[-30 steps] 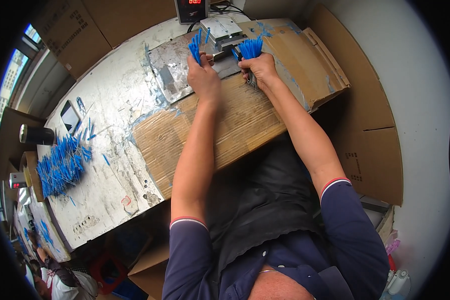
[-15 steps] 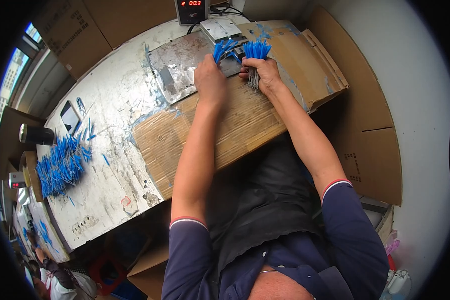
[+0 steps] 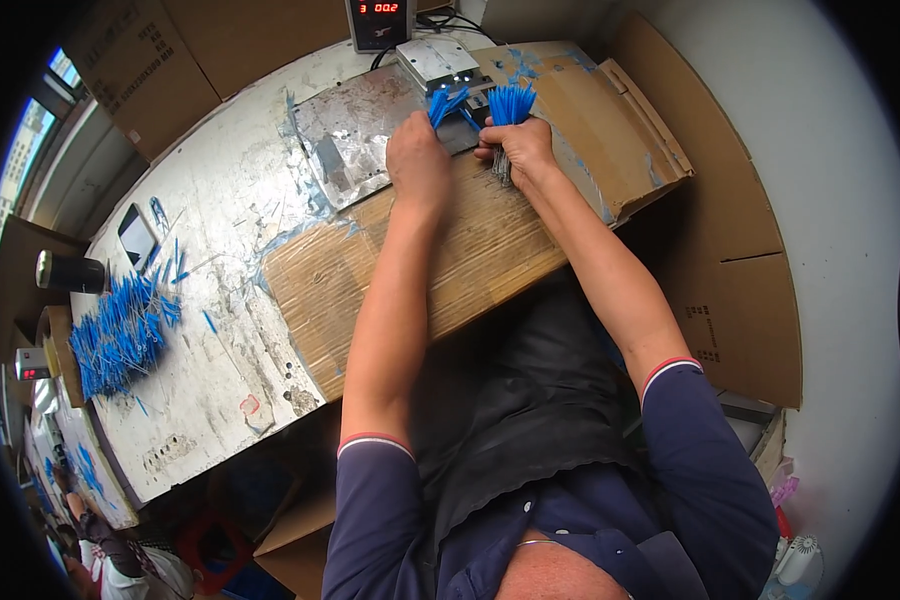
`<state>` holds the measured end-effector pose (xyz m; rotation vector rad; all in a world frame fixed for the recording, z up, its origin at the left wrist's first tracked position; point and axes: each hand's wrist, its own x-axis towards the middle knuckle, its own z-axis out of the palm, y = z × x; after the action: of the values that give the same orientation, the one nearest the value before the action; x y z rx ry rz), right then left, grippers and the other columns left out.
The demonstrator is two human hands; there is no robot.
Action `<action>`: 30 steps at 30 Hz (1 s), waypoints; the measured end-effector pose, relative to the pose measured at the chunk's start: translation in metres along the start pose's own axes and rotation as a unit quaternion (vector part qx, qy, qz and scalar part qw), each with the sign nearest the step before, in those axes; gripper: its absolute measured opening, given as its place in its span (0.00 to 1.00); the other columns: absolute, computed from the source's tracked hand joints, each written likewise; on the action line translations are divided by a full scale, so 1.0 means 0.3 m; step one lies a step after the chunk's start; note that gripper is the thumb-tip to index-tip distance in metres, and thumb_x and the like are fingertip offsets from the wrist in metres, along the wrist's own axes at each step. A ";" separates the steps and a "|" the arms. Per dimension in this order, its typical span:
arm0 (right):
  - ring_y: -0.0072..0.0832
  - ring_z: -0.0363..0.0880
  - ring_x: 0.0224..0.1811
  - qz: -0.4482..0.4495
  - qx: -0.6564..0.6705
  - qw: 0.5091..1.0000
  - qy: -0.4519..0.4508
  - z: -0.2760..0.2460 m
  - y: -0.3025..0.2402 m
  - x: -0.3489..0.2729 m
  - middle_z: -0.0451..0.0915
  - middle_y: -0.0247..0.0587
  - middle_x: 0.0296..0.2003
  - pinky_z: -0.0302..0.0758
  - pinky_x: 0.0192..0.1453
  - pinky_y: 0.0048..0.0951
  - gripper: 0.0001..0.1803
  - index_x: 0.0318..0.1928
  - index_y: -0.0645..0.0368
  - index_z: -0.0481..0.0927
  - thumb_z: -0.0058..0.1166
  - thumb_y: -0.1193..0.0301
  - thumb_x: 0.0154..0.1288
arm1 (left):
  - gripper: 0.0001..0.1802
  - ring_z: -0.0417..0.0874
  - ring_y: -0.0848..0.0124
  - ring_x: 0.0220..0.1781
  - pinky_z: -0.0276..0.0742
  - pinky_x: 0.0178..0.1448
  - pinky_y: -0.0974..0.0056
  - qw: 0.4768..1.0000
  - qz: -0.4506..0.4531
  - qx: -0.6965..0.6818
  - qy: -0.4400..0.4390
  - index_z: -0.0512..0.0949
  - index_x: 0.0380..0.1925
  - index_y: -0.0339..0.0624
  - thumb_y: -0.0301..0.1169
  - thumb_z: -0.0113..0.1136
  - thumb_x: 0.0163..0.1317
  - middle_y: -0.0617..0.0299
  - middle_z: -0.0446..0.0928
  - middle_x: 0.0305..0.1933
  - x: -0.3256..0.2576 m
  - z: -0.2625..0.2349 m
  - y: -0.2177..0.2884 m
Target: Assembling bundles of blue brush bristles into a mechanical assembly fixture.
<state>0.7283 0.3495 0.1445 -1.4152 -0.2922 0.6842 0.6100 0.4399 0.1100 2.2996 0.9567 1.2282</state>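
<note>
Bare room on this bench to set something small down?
Bare: brown cardboard mat between the forearms; white tabletop between the metal plate and the blue stick pile, apart from small scraps. Crowded: left end, with pile, phone and dark cylinder close together; also around the left hand and right hand, both holding blue sticks.

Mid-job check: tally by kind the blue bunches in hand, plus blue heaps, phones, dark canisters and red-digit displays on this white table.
Blue bunches in left hand and right hand: 2
Blue heap: 1
Phone: 1
Dark canister: 1
Red-digit display: 1
Total: 6
</note>
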 end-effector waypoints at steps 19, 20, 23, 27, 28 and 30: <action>0.36 0.81 0.24 -0.010 -0.027 0.993 0.115 0.098 0.020 0.065 0.77 0.46 0.28 0.85 0.23 0.36 0.09 0.28 0.71 0.75 0.58 0.93 0.47 | 0.08 0.82 0.44 0.37 0.73 0.40 0.44 0.991 -0.063 -0.015 0.117 0.74 0.36 0.39 0.32 0.59 0.68 0.45 0.81 0.33 0.016 0.004 -0.039; 0.37 0.81 0.24 -0.002 -0.044 0.992 0.114 0.098 0.018 0.068 0.77 0.47 0.28 0.85 0.23 0.37 0.09 0.29 0.71 0.75 0.58 0.92 0.48 | 0.08 0.82 0.44 0.37 0.73 0.40 0.44 0.991 -0.063 -0.016 0.116 0.74 0.36 0.39 0.32 0.59 0.68 0.45 0.81 0.33 0.018 0.007 -0.039; 0.38 0.81 0.24 0.014 0.012 0.996 0.092 0.094 0.012 0.053 0.78 0.48 0.27 0.85 0.24 0.40 0.06 0.30 0.71 0.76 0.59 0.89 0.52 | 0.04 0.79 0.48 0.42 0.72 0.45 0.46 0.992 -0.048 0.005 0.115 0.73 0.36 0.39 0.25 0.58 0.63 0.48 0.78 0.34 0.020 0.003 -0.040; 0.38 0.81 0.21 0.007 0.120 0.990 0.073 0.067 0.025 0.026 0.80 0.49 0.27 0.84 0.21 0.39 0.04 0.30 0.69 0.78 0.59 0.85 0.54 | 0.05 0.81 0.46 0.38 0.73 0.42 0.45 0.994 -0.044 0.014 0.099 0.75 0.37 0.40 0.28 0.58 0.65 0.47 0.80 0.34 0.016 0.008 -0.034; 0.37 0.81 0.21 0.010 0.152 0.986 0.064 0.057 0.029 0.022 0.80 0.48 0.27 0.84 0.23 0.39 0.05 0.31 0.69 0.78 0.60 0.84 0.54 | 0.06 0.83 0.45 0.36 0.73 0.40 0.44 0.995 -0.061 0.001 0.085 0.76 0.37 0.40 0.31 0.58 0.67 0.46 0.82 0.33 0.013 0.009 -0.029; 0.37 0.81 0.22 0.012 0.183 0.981 0.055 0.035 0.034 0.019 0.79 0.47 0.26 0.85 0.25 0.40 0.05 0.32 0.68 0.78 0.60 0.83 0.54 | 0.06 0.83 0.44 0.36 0.74 0.40 0.44 0.997 -0.055 -0.011 0.060 0.76 0.38 0.40 0.30 0.58 0.66 0.46 0.82 0.32 0.006 0.007 -0.024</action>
<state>0.7241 0.3614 0.1351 -1.1000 -0.0571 0.6405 0.6097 0.4463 0.1057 2.1454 1.0909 1.3359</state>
